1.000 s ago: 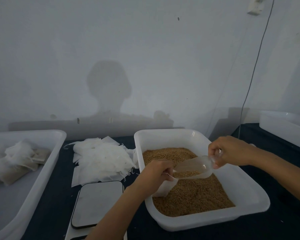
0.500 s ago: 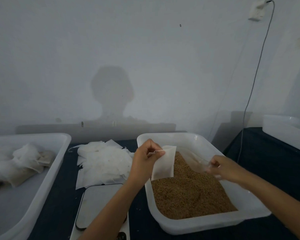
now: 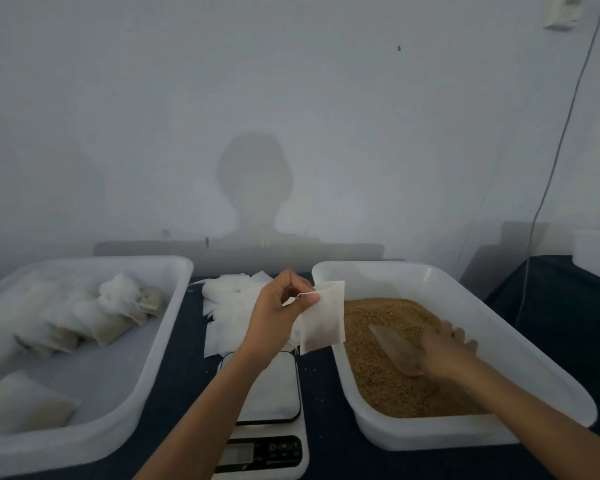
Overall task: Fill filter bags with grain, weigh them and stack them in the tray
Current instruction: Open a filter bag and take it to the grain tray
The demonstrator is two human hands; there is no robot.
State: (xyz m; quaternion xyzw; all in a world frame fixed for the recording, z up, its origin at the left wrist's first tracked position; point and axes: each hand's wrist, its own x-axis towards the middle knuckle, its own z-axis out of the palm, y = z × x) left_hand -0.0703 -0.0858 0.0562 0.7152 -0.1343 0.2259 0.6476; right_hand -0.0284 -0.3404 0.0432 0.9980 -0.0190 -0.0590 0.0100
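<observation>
My left hand (image 3: 278, 313) pinches a white filter bag (image 3: 323, 320) by its top corner and drawstring. The bag hangs in the air over the left rim of the grain tub (image 3: 520, 355). Brown grain (image 3: 378, 379) fills that tub. My right hand (image 3: 447, 351), blurred, is low over the grain with its fingers curled round the handle end of a clear plastic scoop (image 3: 395, 348), which lies on the grain. A digital scale (image 3: 274, 393) with a bare platform stands between the two tubs. The white tray (image 3: 167, 327) at the left holds several filled bags (image 3: 118, 313).
A loose pile of flat unfilled filter bags (image 3: 229, 306) lies behind the scale on the dark table top. Another white tub (image 3: 596, 254) stands at the far right. A thin cable (image 3: 548, 188) hangs down the wall beside it.
The scoop has left the bag's mouth and gone down onto the grain with my right hand. My left hand has lifted the bag out of the tub toward the left.
</observation>
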